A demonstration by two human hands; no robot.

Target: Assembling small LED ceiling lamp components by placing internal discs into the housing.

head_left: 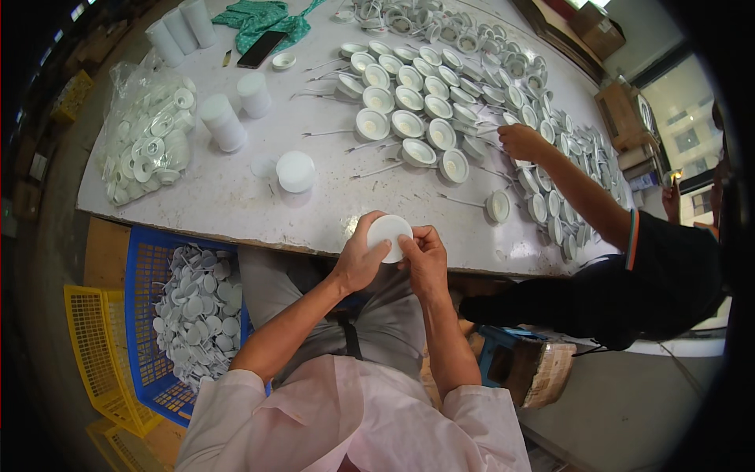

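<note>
Both my hands hold one round white plastic part (pixel 388 234) just off the near edge of the white table (pixel 228 197), above my lap. My left hand (pixel 360 256) cups it from the left and below. From the right, my right hand (pixel 425 256) pinches its rim with fingers and thumb. The part's flat white face points up toward the camera.
Rows of white round fittings with thin wires (pixel 409 102) cover the table's far half. Stacks of white discs (pixel 296 171) and a clear bag of parts (pixel 149 138) lie at left. A blue crate of parts (pixel 157 259) stands at my left. Another person's hand (pixel 521 141) reaches in from the right.
</note>
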